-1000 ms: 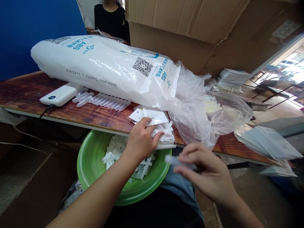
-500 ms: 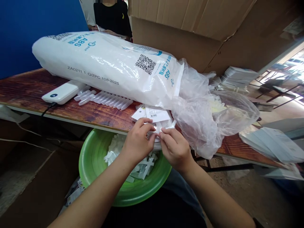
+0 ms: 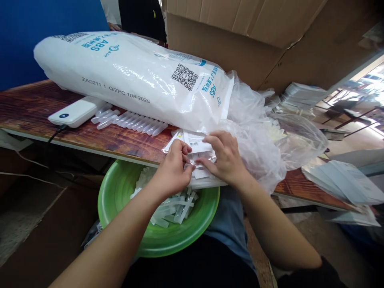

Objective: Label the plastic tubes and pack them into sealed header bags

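At the table's front edge lies a small clear plastic bag (image 3: pixel 204 160) with a printed white card (image 3: pixel 196 141) showing at its top. My left hand (image 3: pixel 175 166) is closed on the bag's left side, thumb against curled fingers. My right hand (image 3: pixel 224 156) hovers over the bag's right side, its thumb and fingers apart. Just below the table edge, a green basin (image 3: pixel 105 200) holds several translucent white plastic pieces (image 3: pixel 175 210). Part of the bag is hidden behind my fingers.
A big white printed sack (image 3: pixel 135 76) lies across the table behind my hands, with crumpled clear plastic (image 3: pixel 255 144) at its right end. Several translucent tubes (image 3: pixel 138 122) lie in a row beside a white device (image 3: pixel 76 112) with a cable. A person (image 3: pixel 142 20) is beyond the sack.
My right hand has let go of its pinch near the left fingertips, moved up and right, and opened. The left hand has shifted slightly left, and more of the bag shows.
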`<act>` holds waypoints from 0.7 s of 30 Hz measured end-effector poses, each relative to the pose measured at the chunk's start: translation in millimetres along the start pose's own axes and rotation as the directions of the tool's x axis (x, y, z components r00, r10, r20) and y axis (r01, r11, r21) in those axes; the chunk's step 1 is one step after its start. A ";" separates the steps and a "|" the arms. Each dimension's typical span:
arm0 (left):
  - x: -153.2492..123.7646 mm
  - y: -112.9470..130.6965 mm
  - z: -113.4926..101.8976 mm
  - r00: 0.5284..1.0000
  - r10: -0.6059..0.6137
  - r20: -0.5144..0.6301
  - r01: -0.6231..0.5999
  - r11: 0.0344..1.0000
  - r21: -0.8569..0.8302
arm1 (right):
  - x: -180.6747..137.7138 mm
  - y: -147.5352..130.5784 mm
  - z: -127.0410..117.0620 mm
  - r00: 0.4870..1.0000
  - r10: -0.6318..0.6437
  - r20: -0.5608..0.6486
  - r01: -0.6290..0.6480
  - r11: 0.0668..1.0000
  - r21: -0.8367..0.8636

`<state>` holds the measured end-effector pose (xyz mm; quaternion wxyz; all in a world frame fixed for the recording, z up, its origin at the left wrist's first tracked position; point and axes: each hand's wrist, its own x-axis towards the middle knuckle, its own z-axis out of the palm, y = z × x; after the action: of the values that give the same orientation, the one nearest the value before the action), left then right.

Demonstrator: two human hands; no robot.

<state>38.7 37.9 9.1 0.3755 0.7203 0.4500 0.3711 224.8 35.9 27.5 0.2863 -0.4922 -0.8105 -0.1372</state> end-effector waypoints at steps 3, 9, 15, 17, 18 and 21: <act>-0.1 3.8 -5.8 0.998 0.031 0.058 -0.031 0.999 0.006 | 8.9 12.0 -6.2 0.960 -0.050 0.275 0.057 0.998 -0.020; 3.0 2.6 -13.4 0.981 0.064 0.181 -0.053 0.997 -0.063 | 9.6 13.8 -0.2 0.898 -0.103 0.428 0.160 0.982 -0.100; 7.5 -1.5 -19.5 0.963 0.022 0.267 0.037 0.976 -0.215 | 9.4 23.5 1.2 0.881 -0.136 0.453 0.151 0.989 0.003; 8.4 -1.8 -20.9 0.958 0.030 0.287 0.046 0.966 -0.256 | 6.7 27.3 3.0 0.885 -0.147 0.442 0.149 0.988 0.032; 9.0 -1.6 -22.0 0.956 0.034 0.291 0.049 0.961 -0.272 | 4.7 28.4 5.3 0.898 -0.146 0.416 0.148 0.989 0.027; 10.3 0.3 -28.8 0.951 0.035 0.308 0.062 0.952 -0.300 | -1.7 28.8 14.2 0.943 -0.132 0.304 0.141 0.990 -0.006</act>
<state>16.9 53.2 24.1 0.5507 0.6995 0.3275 0.3164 246.0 55.5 13.4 0.1418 -0.4539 -0.8750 -0.0908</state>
